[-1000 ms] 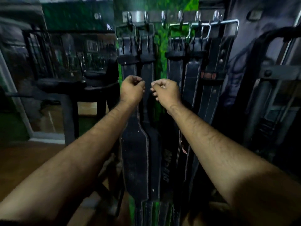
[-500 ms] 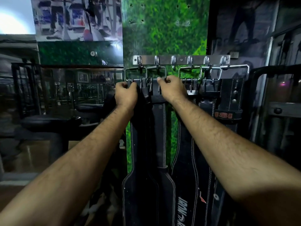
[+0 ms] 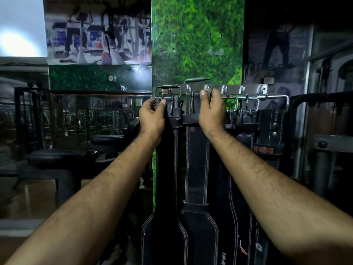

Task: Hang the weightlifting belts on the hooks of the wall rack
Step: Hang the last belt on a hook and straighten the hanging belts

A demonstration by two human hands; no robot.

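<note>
Belt ends (image 3: 191,251) cut off below

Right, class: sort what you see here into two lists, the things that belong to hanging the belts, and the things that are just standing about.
Belongs to the job:
- left hand gripping the left belt
- right hand gripping the middle belt
- wall rack with its hooks
- belts already hung

Standing about:
- padded bench
- gym poster
- green grass panel
</note>
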